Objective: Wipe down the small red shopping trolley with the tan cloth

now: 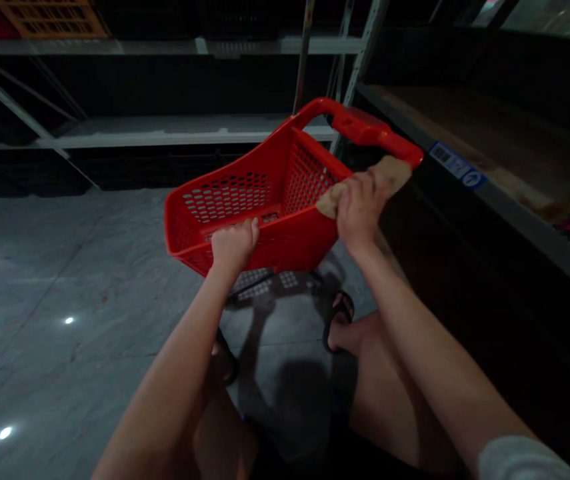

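Observation:
A red plastic shopping cart [275, 150] stands on the floor in front of me, its basket pierced with rows of holes. My left hand [235, 243] is closed round the near rim of the basket. With my right hand [362, 207] I grip a tan cloth [393, 175] and press it on the rim close to the handle end. The cart's red handle [359, 127] rises at the upper right of the basket. Nothing lies in the visible part of the basket.
Behind the cart is a metal shelf rack [139, 139], with an orange crate [52, 19] at the top left. A dark shelf [519, 180] with a blue label [457, 165] runs along the right. A pole [303, 60] leans behind the cart. My sandalled feet are on the grey floor [65, 273].

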Tool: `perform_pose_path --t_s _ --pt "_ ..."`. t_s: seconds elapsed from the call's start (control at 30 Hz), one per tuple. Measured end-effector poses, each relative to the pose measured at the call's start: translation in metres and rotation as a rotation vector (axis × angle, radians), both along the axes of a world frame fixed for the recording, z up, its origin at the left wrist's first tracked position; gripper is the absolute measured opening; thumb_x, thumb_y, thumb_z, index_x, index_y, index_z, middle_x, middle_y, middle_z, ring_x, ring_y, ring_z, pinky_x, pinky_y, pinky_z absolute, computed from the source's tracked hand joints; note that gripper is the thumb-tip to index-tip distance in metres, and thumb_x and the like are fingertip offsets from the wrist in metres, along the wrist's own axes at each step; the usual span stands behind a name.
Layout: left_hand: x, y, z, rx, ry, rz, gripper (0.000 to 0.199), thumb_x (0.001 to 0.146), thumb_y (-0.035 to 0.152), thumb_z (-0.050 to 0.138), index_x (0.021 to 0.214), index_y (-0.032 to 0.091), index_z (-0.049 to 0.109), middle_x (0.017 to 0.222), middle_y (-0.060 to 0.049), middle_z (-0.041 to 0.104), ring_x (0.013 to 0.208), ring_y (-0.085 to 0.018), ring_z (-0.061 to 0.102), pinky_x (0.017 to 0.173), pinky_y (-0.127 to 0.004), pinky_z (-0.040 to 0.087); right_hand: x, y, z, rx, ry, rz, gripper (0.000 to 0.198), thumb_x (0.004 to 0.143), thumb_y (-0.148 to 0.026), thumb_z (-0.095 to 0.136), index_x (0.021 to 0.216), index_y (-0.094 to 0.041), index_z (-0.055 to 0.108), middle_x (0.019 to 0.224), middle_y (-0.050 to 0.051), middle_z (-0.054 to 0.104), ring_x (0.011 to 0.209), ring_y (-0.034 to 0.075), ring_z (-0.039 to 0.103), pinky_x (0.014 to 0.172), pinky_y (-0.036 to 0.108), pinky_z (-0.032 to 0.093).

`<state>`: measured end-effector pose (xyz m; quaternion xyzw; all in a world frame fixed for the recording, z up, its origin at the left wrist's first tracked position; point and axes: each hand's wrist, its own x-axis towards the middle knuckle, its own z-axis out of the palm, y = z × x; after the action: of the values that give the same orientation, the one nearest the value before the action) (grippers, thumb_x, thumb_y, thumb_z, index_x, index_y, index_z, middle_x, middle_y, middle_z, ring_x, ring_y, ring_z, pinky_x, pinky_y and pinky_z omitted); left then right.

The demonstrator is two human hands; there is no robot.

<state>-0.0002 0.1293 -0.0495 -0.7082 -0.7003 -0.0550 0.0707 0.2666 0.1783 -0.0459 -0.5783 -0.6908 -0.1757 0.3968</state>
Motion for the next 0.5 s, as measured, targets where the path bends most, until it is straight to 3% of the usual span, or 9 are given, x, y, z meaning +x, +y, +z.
perform_pose_path --t_s 0.1,0.17,0.23,0.3,0.4,0.5 --pt "0.011 0.006 -0.004 0.019 -0.029 0.004 0.068 0.108 0.045 0.011 0.107 0.015 0.071 0.091 -0.019 0.075 0.087 -0.031 0.074 0.070 -0.035 0.047 -0.063 -0.018 -0.032 -0.159 -0.113 0.191 0.042 0.106 -0.027 0.033 0.139 -0.024 0.058 0.143 0.006 0.062 0.147 0.029 0.041 0.125 0.052 0.031" --pt "0.013 0.008 -0.004 0.019 -0.044 0.000 0.067 0.108 0.046 0.011 0.107 0.015 0.071 0.091 -0.019 0.075 0.086 -0.031 0.073 0.070 -0.035 0.047 -0.077 -0.021 -0.039 -0.239 -0.164 0.312 0.046 0.106 -0.025 0.031 0.147 -0.031 0.052 0.148 0.001 0.059 0.149 0.025 0.041 0.123 0.048 0.033" --pt "0.012 0.008 -0.004 0.023 -0.050 0.003 0.066 0.108 0.046 0.013 0.105 0.016 0.071 0.091 -0.018 0.075 0.087 -0.030 0.073 0.072 -0.035 0.047 -0.059 -0.012 -0.034 -0.266 -0.180 0.348 0.046 0.107 -0.028 0.033 0.148 -0.037 0.052 0.152 0.000 0.057 0.150 0.026 0.041 0.123 0.049 0.032" --pt "0.011 0.007 -0.005 0.030 -0.048 0.004 0.063 0.108 0.046 0.014 0.103 0.017 0.071 0.091 -0.017 0.075 0.087 -0.030 0.073 0.072 -0.035 0.047 -0.021 0.003 -0.020 -0.219 -0.153 0.283 0.043 0.106 -0.034 0.038 0.145 -0.038 0.056 0.154 0.002 0.055 0.150 0.029 0.039 0.122 0.055 0.030" --pt "0.014 0.003 -0.008 0.031 -0.045 -0.006 0.061 0.108 0.046 0.016 0.101 0.018 0.071 0.091 -0.016 0.075 0.085 -0.028 0.072 0.070 -0.034 0.045 0.033 0.023 -0.003 -0.040 -0.077 0.137 0.040 0.106 -0.042 0.041 0.136 -0.034 0.066 0.156 0.005 0.051 0.150 0.033 0.038 0.121 0.057 0.031" --pt "0.019 -0.002 -0.011 0.049 -0.053 -0.004 0.061 0.107 0.046 0.017 0.099 0.018 0.071 0.090 -0.016 0.075 0.083 -0.027 0.072 0.068 -0.033 0.044 0.041 0.031 -0.011 0.111 0.041 0.075 0.043 0.107 -0.038 0.034 0.134 -0.027 0.067 0.160 0.010 0.045 0.155 0.031 0.030 0.123 0.054 0.031"
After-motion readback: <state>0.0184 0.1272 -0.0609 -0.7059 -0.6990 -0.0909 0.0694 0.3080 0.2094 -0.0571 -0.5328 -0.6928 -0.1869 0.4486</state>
